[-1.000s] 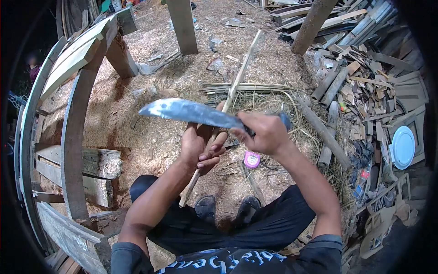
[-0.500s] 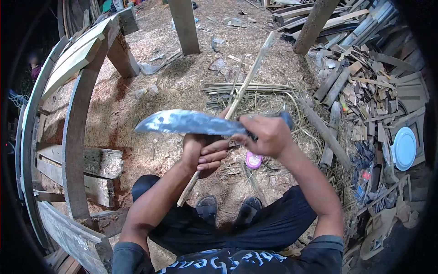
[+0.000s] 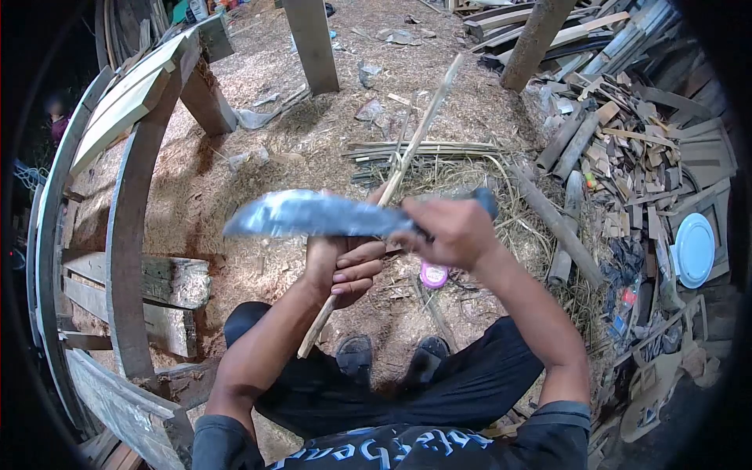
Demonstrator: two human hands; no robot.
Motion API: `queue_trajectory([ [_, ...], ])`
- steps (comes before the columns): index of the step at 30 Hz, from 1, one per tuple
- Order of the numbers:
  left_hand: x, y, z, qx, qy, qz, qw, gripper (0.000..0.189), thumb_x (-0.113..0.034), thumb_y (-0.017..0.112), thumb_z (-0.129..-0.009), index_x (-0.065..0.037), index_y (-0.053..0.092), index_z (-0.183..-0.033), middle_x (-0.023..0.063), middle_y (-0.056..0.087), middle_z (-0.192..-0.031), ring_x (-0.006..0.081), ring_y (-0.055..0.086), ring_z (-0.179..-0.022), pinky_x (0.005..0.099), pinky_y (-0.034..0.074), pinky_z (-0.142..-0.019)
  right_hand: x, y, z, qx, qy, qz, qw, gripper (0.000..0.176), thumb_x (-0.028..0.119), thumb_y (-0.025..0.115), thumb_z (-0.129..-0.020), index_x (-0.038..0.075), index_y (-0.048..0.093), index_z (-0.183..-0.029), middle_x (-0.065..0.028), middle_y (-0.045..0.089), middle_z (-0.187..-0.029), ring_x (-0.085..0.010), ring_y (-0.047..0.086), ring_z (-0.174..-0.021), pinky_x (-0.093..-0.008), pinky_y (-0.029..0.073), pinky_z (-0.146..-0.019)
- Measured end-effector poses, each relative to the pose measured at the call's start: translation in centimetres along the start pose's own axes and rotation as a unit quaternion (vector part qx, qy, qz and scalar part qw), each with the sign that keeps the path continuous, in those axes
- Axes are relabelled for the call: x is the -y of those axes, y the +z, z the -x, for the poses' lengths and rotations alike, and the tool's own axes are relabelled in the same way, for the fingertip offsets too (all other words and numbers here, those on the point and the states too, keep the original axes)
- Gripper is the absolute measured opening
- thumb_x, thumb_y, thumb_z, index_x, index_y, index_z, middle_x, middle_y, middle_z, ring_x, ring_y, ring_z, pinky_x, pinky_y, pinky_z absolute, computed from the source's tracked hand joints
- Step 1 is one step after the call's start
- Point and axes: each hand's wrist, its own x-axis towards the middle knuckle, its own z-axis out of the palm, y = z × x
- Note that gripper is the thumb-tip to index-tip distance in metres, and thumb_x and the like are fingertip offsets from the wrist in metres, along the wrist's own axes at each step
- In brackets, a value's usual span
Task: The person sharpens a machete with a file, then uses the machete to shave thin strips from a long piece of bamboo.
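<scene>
Blade [image 3: 313,215] — across pale stick [image 3: 423,129]

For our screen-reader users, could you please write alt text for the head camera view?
A person's bare right hand holds a broad, curved steel blade across a long, thin wooden stick gripped in the left hand. Below lie wood shavings, a round pink-and-white object and, at right, heaped wood scraps.

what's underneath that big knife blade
Beneath the blade are part of the left hand and the stick. The stick shows on both sides; the stretch directly underneath is covered.
</scene>
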Motion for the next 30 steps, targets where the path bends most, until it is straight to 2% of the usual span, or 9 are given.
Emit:
queue_trajectory([
  [3, -0.5, -0.2, -0.2, -0.064, -0.009, -0.032, 0.997, 0.08, -0.078, 0.024, -0.088, -0.028, 0.029, -0.15, -0.0056, 0.026, -0.048, 0.0048, 0.022, -0.031, 0.0174, 0.025, -0.024, -1.3, 0.0, -0.1, -0.013, 0.059, 0.033, 0.998, 0.041, 0.05, 0.061, -0.089, 0.01, 0.067, -0.098, -0.007, 0.06, -0.061, -0.023, 0.062, -0.05, -0.0349, 0.05, -0.043],
  [6, 0.1, -0.5, -0.3, 0.001, 0.014, -0.031, 0.999, 0.075, -0.075, 0.023, -0.09, -0.028, 0.033, -0.147, -0.0055, 0.026, -0.048, 0.0052, 0.022, -0.031, 0.0172, 0.025, -0.024, 0.1, 0.5, 0.2, -0.027, -0.003, -0.001, 1.0, 0.041, 0.05, 0.061, -0.089, 0.01, 0.067, -0.095, -0.0071, 0.059, -0.06, -0.0223, 0.061, -0.048, -0.0346, 0.049, -0.041],
  [8, -0.1, -0.4, -0.1, -0.049, -0.029, -0.028, 0.998, 0.077, -0.077, 0.022, -0.088, -0.03, 0.033, -0.148, -0.0051, 0.026, -0.048, 0.0058, 0.022, -0.031, 0.0177, 0.024, -0.024, -0.7, -0.1, 0.0, -0.003, -0.001, 0.02, 1.0, 0.039, 0.049, 0.061, -0.09, 0.011, 0.066, -0.094, -0.0067, 0.058, -0.058, -0.0222, 0.061, -0.048, -0.0347, 0.049, -0.041],
  [10, -0.3, -0.1, -0.3, -0.006, -0.007, -0.048, 0.999, 0.076, -0.076, 0.022, -0.089, -0.029, 0.034, -0.147, -0.0052, 0.025, -0.048, 0.0059, 0.022, -0.031, 0.0182, 0.024, -0.023, -2.3, -0.6, -0.3, -0.014, 0.06, 0.039, 0.997, 0.038, 0.05, 0.059, -0.09, 0.013, 0.065, -0.091, -0.0051, 0.057, -0.056, -0.0205, 0.061, -0.048, -0.034, 0.049, -0.041],
  [16, 0.1, 0.1, 0.0, -0.015, -0.003, -0.073, 0.997, 0.083, -0.078, 0.02, -0.088, -0.023, 0.031, -0.149, -0.0057, 0.023, -0.047, 0.0061, 0.021, -0.03, 0.0188, 0.025, -0.023, -1.9, -0.1, 0.2, 0.006, 0.017, 0.024, 1.0, 0.042, 0.05, 0.055, -0.093, 0.01, 0.067, -0.099, -0.0046, 0.059, -0.057, -0.0156, 0.058, -0.045, -0.0311, 0.046, -0.038],
  [22, 0.2, 0.3, -0.2, -0.063, -0.002, -0.104, 0.993, 0.085, -0.078, 0.015, -0.088, -0.021, 0.03, -0.149, -0.0062, 0.023, -0.047, 0.0059, 0.02, -0.03, 0.0176, 0.024, -0.024, -1.0, 0.0, 0.3, -0.024, -0.002, 0.04, 0.999, 0.044, 0.051, 0.054, -0.093, 0.01, 0.068, -0.095, -0.0054, 0.059, -0.058, -0.0182, 0.058, -0.045, -0.0314, 0.046, -0.038],
  [26, 0.3, -0.3, 0.0, -0.026, 0.003, -0.075, 0.997, 0.082, -0.077, 0.019, -0.088, -0.023, 0.035, -0.148, -0.0053, 0.025, -0.047, 0.006, 0.022, -0.03, 0.0186, 0.025, -0.024, -3.0, 0.2, 0.2, -0.023, 0.06, 0.039, 0.997, 0.045, 0.054, 0.052, -0.093, 0.012, 0.067, -0.093, -0.0047, 0.059, -0.058, -0.0177, 0.058, -0.045, -0.0309, 0.047, -0.038],
  [28, 0.0, 0.1, -0.3, -0.058, -0.007, -0.117, 0.991, 0.084, -0.078, 0.014, -0.088, -0.022, 0.033, -0.148, -0.0066, 0.023, -0.047, 0.0057, 0.02, -0.03, 0.018, 0.023, -0.024, -2.2, 0.5, 0.1, -0.08, 0.04, 0.01, 0.996, 0.047, 0.055, 0.05, -0.094, 0.012, 0.067, -0.092, -0.0026, 0.058, -0.057, -0.0158, 0.057, -0.043, -0.0301, 0.045, -0.036],
  [30, 0.3, 0.6, -0.3, -0.087, -0.011, -0.108, 0.99, 0.084, -0.079, 0.015, -0.087, -0.022, 0.037, -0.146, -0.0067, 0.023, -0.047, 0.0054, 0.019, -0.03, 0.0179, 0.023, -0.024, -1.8, -0.1, 0.0, -0.01, 0.001, 0.052, 0.999, 0.049, 0.056, 0.048, -0.095, 0.011, 0.067, -0.092, -0.0017, 0.06, -0.057, -0.014, 0.057, -0.044, -0.0285, 0.044, -0.034],
])
